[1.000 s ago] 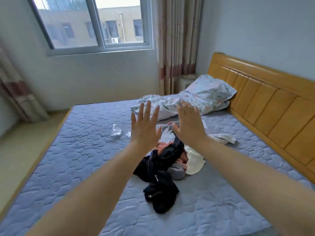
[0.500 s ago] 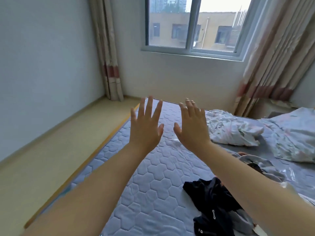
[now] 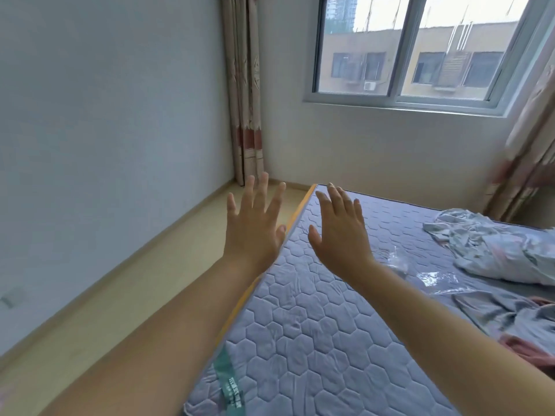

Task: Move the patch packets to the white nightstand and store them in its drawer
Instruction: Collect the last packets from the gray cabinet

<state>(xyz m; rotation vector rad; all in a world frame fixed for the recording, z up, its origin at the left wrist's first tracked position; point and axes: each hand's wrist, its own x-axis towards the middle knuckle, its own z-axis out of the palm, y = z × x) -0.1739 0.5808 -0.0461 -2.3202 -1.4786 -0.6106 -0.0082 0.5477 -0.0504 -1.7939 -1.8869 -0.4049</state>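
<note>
Left hand [image 3: 253, 232] and right hand [image 3: 341, 235] (fingers spread, holding nothing) hover above mattress [image 3: 315, 325].

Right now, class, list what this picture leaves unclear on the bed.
All in the head view:
1. Clear packets: glare and blur hide their count and print.
2. Clothes: cut off by the right edge.
3. Bedding: cut off by the right edge.
4. White nightstand: outside the frame.

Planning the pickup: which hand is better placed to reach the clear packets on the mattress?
Right, probably: the right hand is over the mattress, nearer the clear packets; the left hand hangs past its edge, over the floor.
</note>
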